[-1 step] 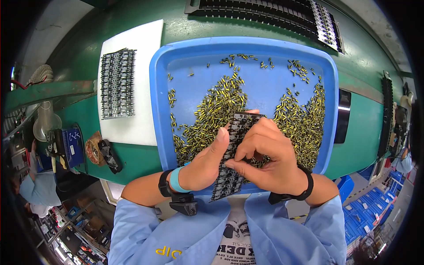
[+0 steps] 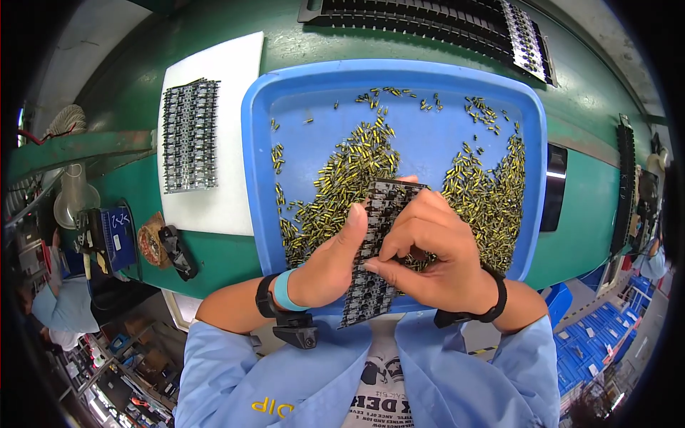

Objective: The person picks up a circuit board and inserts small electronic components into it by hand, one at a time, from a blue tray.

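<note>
In my left hand [image 2: 332,260] is a long black circuit board panel [image 2: 367,289], held tilted over the near side of a blue tray [image 2: 392,70]. My left thumb points up along its left edge; the other fingers are mostly hidden behind it. My right hand [image 2: 439,250] is closed in a pinch at the middle of the panel, thumb and forefinger against its face. Whatever sits between those fingertips is too small or hidden to make out. Under both hands, the tray holds heaps of small black-and-yellow cylindrical capacitors [image 2: 349,160].
Left of the tray, a stack of similar panels [image 2: 190,135] lies on a white foam sheet [image 2: 235,192]. Long black racks [image 2: 421,32] stand along the far side. A dark flat device [image 2: 553,187] is right of the tray. A tape roll [image 2: 151,241] lies at left.
The panel has shifted very slightly to the left with my left hand and thumb. My right hand keeps its pinch at about the same place.
</note>
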{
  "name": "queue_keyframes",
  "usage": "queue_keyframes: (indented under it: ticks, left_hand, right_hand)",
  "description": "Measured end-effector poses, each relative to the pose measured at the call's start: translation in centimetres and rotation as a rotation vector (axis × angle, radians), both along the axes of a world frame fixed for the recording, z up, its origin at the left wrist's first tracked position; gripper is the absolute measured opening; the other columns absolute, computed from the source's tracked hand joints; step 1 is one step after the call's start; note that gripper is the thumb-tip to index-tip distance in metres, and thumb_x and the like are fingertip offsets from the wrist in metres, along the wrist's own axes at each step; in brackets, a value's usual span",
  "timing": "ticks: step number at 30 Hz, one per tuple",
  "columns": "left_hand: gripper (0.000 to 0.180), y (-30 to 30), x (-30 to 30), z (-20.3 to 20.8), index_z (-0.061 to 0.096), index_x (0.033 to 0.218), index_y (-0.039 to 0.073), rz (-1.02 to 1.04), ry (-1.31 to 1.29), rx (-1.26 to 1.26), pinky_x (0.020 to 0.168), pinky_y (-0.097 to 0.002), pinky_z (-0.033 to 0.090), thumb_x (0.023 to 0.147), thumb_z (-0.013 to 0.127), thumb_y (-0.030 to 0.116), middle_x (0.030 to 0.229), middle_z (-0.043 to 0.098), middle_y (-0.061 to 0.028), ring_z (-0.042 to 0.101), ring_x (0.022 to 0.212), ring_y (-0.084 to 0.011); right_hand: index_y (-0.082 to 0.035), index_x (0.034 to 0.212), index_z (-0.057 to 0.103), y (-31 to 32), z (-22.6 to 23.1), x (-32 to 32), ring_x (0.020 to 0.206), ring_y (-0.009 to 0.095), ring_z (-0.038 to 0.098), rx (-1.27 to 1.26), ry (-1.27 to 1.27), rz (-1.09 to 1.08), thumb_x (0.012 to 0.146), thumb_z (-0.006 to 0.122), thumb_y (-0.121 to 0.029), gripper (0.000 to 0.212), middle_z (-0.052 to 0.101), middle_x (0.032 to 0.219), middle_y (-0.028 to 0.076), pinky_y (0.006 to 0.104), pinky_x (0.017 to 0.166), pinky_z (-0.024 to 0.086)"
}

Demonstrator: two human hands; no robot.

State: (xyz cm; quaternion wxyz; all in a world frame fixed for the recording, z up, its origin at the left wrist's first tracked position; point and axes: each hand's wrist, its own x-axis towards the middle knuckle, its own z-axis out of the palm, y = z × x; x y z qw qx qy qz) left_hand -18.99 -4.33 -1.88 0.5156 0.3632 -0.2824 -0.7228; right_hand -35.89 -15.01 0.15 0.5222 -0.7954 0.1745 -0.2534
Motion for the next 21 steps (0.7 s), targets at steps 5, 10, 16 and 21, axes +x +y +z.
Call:
queue_keyframes:
  ticks: [5,10,16,21]
  left_hand:
    - [0.087,-0.3,-0.3,1.2,0.017,0.172,0.013,0.144,0.608,0.262,0.103,-0.0590,0.058,0.109,0.027,0.073,0.149,0.054,-0.0180,0.064,0.121,-0.0305]
    - [0.086,-0.2,-0.1,-0.3,0.013,0.173,0.018,0.147,0.868,0.091,0.093,-0.0658,0.063,0.109,0.029,0.073,0.151,0.053,-0.0202,0.064,0.125,-0.0377]
    - [0.090,-0.2,0.2,-0.1,0.010,0.173,0.016,0.153,0.879,0.086,0.096,-0.0667,0.061,0.108,0.032,0.073,0.153,0.050,-0.0222,0.063,0.126,-0.0394]
    - [0.092,-0.1,0.5,0.5,0.006,0.173,0.019,0.113,0.742,0.108,0.097,-0.0742,0.057,0.106,0.037,0.074,0.163,0.039,-0.0244,0.057,0.130,-0.0448]
  right_hand:
    - [-0.010,0.087,0.072,-1.8,0.4,-1.1,0.079,0.024,0.061,0.179,-0.070,-0.143,0.081,0.087,-0.003,0.018,0.064,0.080,0.003,0.0374,0.082,0.047]
    - [-0.007,0.092,0.072,-2.9,-1.6,-2.0,0.082,0.026,0.062,-0.194,0.293,-0.165,0.083,0.082,-0.004,0.014,0.064,0.086,0.006,0.0378,0.079,0.049]
    - [-0.007,0.092,0.073,-2.5,-2.5,-1.9,0.087,0.026,0.062,-0.502,0.383,0.188,0.082,0.079,-0.009,0.013,0.062,0.092,0.007,0.0417,0.078,0.050]
    - [-0.006,0.091,0.073,-3.0,-1.4,-1.9,0.088,0.028,0.064,-0.452,0.337,0.132,0.082,0.080,-0.005,0.011,0.066,0.094,0.007,0.0416,0.078,0.051]
